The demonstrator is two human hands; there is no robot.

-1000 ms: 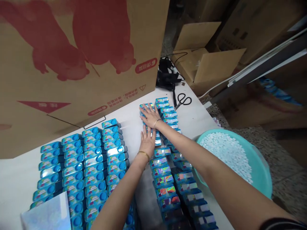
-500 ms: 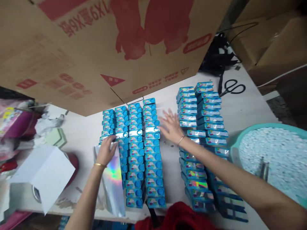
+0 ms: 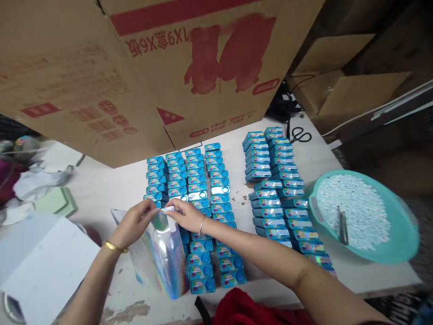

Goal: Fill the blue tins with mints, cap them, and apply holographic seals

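My left hand (image 3: pixel 134 221) and my right hand (image 3: pixel 184 215) meet over the near left of the table, both pinching the top edge of a shiny holographic sheet (image 3: pixel 161 260). The sheet hangs over the near end of several rows of small blue boxes (image 3: pixel 196 189). A second block of blue boxes (image 3: pixel 277 180) lies in two rows to the right, an empty strip of table between the two groups. A gold bangle sits on my left wrist.
A large brown cardboard box (image 3: pixel 142 67) with red print looms over the back of the table. A teal basin (image 3: pixel 399 243) of small white pieces holds a metal tool at right. Scissors (image 3: pixel 300 133) lie at the back. A white box (image 3: pixel 40 266) and crumpled wrappings sit left.
Both hands left the right block of boxes. The left hand took the holographic sheet, then the right hand came across to grip its top edge too. The view swung left.
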